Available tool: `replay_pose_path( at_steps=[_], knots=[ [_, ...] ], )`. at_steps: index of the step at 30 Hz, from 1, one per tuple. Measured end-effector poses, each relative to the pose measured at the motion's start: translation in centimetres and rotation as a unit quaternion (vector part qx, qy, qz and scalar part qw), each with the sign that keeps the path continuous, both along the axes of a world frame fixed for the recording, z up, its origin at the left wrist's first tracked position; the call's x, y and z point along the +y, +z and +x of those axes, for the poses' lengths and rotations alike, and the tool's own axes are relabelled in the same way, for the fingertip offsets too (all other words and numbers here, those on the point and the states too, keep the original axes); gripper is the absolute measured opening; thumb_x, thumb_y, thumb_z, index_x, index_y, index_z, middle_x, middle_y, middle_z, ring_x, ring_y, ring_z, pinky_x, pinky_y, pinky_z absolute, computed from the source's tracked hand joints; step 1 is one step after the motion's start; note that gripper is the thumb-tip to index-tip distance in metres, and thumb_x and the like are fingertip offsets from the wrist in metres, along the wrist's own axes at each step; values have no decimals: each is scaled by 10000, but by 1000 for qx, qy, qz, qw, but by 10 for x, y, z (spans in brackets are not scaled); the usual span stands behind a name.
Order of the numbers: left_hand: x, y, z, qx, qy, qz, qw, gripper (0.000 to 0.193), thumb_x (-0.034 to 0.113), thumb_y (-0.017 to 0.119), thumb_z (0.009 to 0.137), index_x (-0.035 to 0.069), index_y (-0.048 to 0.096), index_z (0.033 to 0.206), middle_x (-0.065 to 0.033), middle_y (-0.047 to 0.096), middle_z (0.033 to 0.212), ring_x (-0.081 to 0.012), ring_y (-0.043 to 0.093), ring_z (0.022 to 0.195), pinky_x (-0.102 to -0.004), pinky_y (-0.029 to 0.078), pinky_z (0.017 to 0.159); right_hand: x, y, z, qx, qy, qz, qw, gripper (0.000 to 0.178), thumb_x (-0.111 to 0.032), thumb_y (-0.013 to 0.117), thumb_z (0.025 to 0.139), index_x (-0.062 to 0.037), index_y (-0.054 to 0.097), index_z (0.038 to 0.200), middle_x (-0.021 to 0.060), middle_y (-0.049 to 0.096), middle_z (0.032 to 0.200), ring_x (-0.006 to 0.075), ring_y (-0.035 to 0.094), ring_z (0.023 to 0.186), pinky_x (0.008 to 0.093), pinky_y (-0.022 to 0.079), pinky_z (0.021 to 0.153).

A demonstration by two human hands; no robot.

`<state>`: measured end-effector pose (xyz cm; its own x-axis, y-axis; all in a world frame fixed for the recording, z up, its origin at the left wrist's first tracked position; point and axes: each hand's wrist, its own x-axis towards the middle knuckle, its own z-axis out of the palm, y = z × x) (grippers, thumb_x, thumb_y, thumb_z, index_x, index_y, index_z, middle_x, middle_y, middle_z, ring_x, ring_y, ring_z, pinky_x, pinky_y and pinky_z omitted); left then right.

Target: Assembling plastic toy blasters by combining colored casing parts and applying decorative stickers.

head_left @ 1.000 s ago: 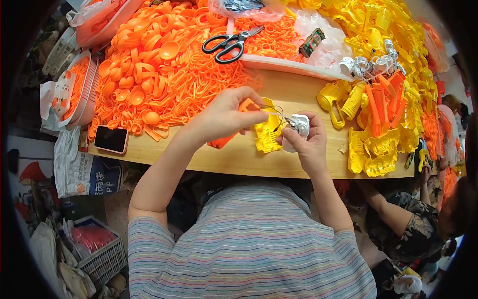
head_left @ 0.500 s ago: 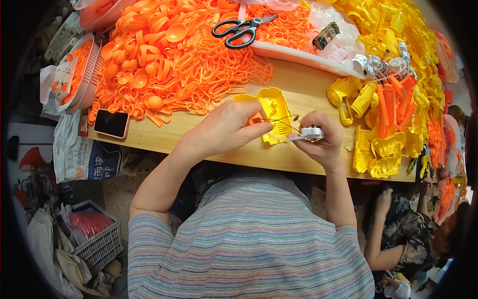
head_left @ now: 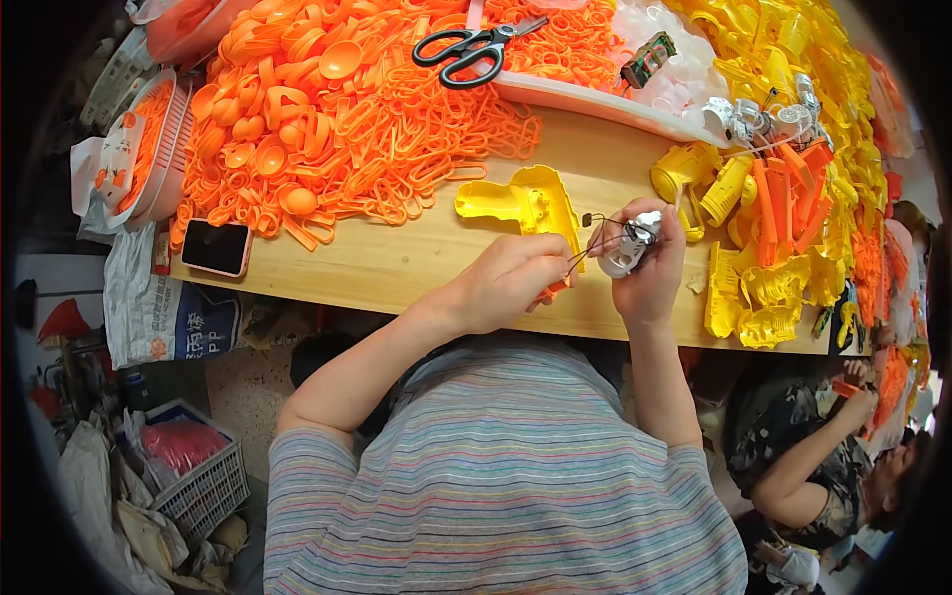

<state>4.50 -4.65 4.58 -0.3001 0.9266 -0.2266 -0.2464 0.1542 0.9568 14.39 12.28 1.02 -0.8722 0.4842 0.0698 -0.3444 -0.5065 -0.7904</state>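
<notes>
My left hand point(head_left: 501, 281) is closed around a small orange plastic piece point(head_left: 553, 291), most of it hidden by the fingers. Thin dark wires point(head_left: 585, 256) run from there to a silver-and-white plastic part point(head_left: 623, 256), gripped by the thumb and fingers of my right hand point(head_left: 650, 283). A small dark bit hangs on the wires near that part. Just beyond both hands, a yellow gun-shaped half shell point(head_left: 496, 201) lies on the wooden table with its hollow side up. Neither hand visibly grips the shell.
Heaped orange loops and spoon-like pieces point(head_left: 342, 139) cover the far left, with black-handled scissors point(head_left: 476, 55) on top. A phone point(head_left: 216, 248) lies at the left edge. Yellow shells point(head_left: 773, 297), orange strips point(head_left: 783, 208) and silver parts point(head_left: 754, 121) crowd the right. A co-worker point(head_left: 823, 456) sits at lower right.
My left hand has drawn nearer to me with the orange piece. My right hand has turned and raised the silver-and-white part, showing more of it. The co-worker's arm has moved.
</notes>
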Motion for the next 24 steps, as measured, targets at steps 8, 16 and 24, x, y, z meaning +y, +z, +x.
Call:
replay_pose_path(
  at_steps=[8,16,24],
  knots=[
    [-1,-3,-9,118,-11,-8,993,160,164,566,883,8,580,852,-32,554,754,-98,521,649,-250,434,573,5,-3,5,-17,55,-34,998,427,-397,332,1010,-40,548,921,119,581,693,229,599,640,357,529,631],
    [15,-16,-8,245,144,43,958,186,93,677,848,-24,647,990,-58,658,1011,-104,631,816,-236,521,679,0,-6,6,-24,94,40,994,412,-381,302,1015,-54,529,909,132,569,668,242,561,602,363,490,594],
    [19,-23,-16,-5,29,-65,997,196,83,661,870,-1,680,1045,-28,684,917,-88,630,792,-249,529,657,2,-5,9,-69,91,69,991,398,-371,313,1014,-53,530,914,126,576,677,236,584,631,351,501,608]
  ],
)
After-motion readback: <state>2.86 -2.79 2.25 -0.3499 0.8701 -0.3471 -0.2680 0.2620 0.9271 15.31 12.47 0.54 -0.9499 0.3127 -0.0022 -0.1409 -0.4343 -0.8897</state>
